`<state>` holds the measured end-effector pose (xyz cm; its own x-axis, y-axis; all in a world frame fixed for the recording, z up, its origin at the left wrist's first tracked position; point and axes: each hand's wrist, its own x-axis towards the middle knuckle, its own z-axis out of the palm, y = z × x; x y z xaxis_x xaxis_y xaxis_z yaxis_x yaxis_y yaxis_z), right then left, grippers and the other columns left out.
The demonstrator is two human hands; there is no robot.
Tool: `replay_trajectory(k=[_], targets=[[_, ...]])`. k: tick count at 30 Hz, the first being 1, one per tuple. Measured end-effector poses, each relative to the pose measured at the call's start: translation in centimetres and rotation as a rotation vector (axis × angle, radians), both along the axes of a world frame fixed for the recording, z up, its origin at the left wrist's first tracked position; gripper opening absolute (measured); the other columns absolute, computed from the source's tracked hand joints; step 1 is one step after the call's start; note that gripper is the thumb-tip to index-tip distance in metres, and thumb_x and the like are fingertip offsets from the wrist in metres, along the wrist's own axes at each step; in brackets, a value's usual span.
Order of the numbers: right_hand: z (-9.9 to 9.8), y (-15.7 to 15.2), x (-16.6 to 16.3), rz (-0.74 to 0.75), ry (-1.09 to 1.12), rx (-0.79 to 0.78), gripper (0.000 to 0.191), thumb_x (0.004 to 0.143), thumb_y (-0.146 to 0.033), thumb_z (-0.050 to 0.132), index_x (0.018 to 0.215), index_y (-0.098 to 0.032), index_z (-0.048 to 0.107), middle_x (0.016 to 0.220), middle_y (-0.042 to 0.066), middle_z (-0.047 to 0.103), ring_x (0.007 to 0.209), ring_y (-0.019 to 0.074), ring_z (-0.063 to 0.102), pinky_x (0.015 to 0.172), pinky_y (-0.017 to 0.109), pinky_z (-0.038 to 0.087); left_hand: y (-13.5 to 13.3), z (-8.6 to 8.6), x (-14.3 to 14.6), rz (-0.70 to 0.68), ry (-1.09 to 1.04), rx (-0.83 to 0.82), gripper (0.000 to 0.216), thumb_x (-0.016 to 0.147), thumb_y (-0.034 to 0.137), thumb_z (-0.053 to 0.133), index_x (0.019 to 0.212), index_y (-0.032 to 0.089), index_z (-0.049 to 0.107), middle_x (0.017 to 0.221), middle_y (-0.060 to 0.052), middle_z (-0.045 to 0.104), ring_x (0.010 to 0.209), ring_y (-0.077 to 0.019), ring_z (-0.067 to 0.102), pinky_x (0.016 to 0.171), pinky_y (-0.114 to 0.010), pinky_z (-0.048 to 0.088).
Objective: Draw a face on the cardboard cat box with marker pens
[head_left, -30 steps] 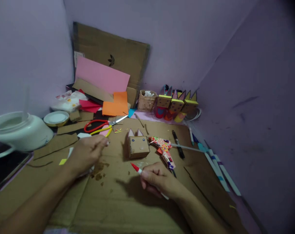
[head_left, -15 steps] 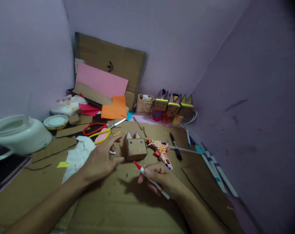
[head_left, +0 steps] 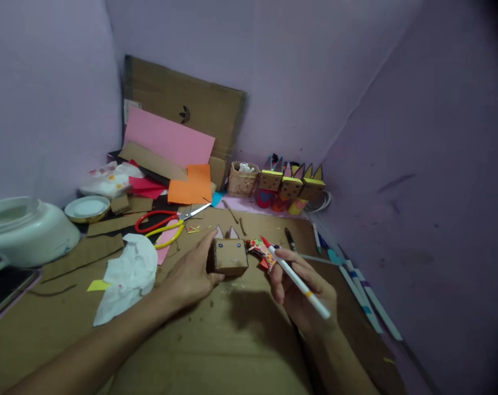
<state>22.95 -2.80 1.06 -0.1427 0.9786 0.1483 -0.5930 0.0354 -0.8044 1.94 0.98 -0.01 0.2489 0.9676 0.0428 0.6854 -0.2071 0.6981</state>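
A small cardboard box head (head_left: 231, 257) with two pointed ears and two eyes stands on the cardboard sheet in front of me. My left hand (head_left: 193, 274) grips its left side, with the thumb at the lower front edge and the fingers partly hidden behind. To the right, my right hand (head_left: 310, 293) holds a white marker (head_left: 299, 281) with a red end, raised and pointing up to the left. Beyond that marker lies a floral-patterned glue gun (head_left: 259, 247), partly covered by the hand. A black marker (head_left: 290, 239) rests behind it.
Scissors (head_left: 181, 215) and crumpled white tissue (head_left: 129, 263) lie on the left. A white pot (head_left: 35, 236) stands at the far left. Several eared cardboard figures (head_left: 290, 187) and a small basket (head_left: 243, 180) stand at the back. Markers (head_left: 376, 302) line the right edge.
My left hand has moved right and closed on the box head. My right hand has moved right with the marker, away from the box's front and over the glue gun.
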Motion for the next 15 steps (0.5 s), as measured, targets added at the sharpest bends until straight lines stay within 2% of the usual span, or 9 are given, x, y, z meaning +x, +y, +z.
replay_trajectory(k=[3, 6, 9, 11, 15], targets=[[0.1, -0.1, -0.2, 0.044, 0.020, -0.036, 0.025, 0.069, -0.026, 0.070, 0.093, -0.020, 0.075, 0.078, 0.007, 0.076, 0.061, 0.0155, 0.070, 0.050, 0.020, 0.053, -0.2, 0.2, 0.2, -0.001, 0.004, 0.001, 0.079, 0.065, 0.020, 0.070, 0.137, 0.024, 0.038, 0.129, -0.008, 0.060, 0.118, -0.0305, 0.056, 0.096, -0.044, 0.047], [-0.2, -0.2, -0.4, -0.090, -0.006, -0.007, 0.034, 0.064, -0.023, 0.078, 0.098, -0.024, 0.073, 0.086, 0.006, 0.077, 0.069, 0.0165, 0.071, 0.053, 0.020, 0.054, -0.4, 0.3, 0.1, 0.018, -0.015, 0.027, 0.072, 0.066, 0.024, 0.072, 0.132, 0.023, 0.041, 0.122, -0.008, 0.063, 0.110, -0.0292, 0.061, 0.090, -0.042, 0.051], [-0.8, -0.2, -0.8, -0.273, -0.070, 0.054, 0.019, 0.073, -0.030, 0.077, 0.090, -0.025, 0.072, 0.064, 0.001, 0.073, 0.053, 0.0127, 0.065, 0.045, 0.019, 0.049, -0.7, -0.1, -0.1, 0.064, -0.005, 0.135, 0.069, 0.070, 0.028, 0.070, 0.132, 0.020, 0.039, 0.128, -0.011, 0.058, 0.113, -0.0290, 0.059, 0.093, -0.042, 0.050], [-1.2, -0.3, -1.2, -0.410, -0.128, 0.077, 0.017, 0.077, -0.038, 0.073, 0.084, -0.022, 0.072, 0.050, -0.002, 0.064, 0.041, 0.0101, 0.055, 0.039, 0.018, 0.043, -1.0, -0.6, -0.2, 0.068, -0.008, 0.178, 0.069, 0.071, 0.027, 0.068, 0.132, 0.019, 0.037, 0.132, -0.012, 0.054, 0.118, -0.0285, 0.055, 0.097, -0.042, 0.047], [-2.3, -1.0, -1.7, -0.668, -0.394, 0.199, 0.021, 0.082, -0.037, 0.068, 0.080, -0.017, 0.072, 0.051, -0.001, 0.060, 0.041, 0.0104, 0.052, 0.038, 0.020, 0.039, -1.4, -1.7, -0.2, -0.012, -0.094, 0.165, 0.062, 0.074, 0.022, 0.064, 0.130, 0.024, 0.037, 0.132, -0.008, 0.051, 0.120, -0.0259, 0.051, 0.099, -0.043, 0.045]])
